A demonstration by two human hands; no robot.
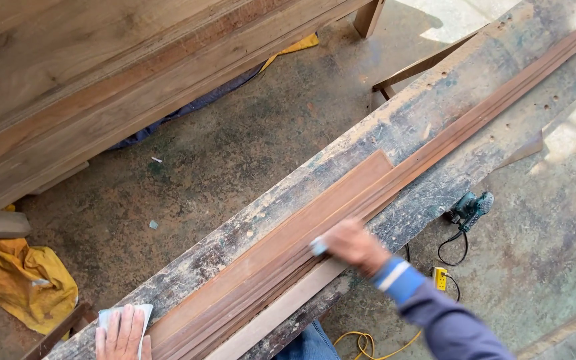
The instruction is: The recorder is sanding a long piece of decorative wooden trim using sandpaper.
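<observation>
My right hand, in a blue sleeve, presses a small pale pad onto long reddish-brown wooden strips. The strips lie lengthwise on a worn, paint-stained workbench plank. The hand is motion-blurred. My left hand rests flat at the bottom edge, fingers spread over a pale sheet of sandpaper at the near end of the plank. A lighter wood batten lies along the strips' near side.
A stack of wide wooden boards fills the upper left. A yellow cloth lies on the concrete floor at left. A green power sander with black cord, a yellow plug and yellow cable sit on the floor at right.
</observation>
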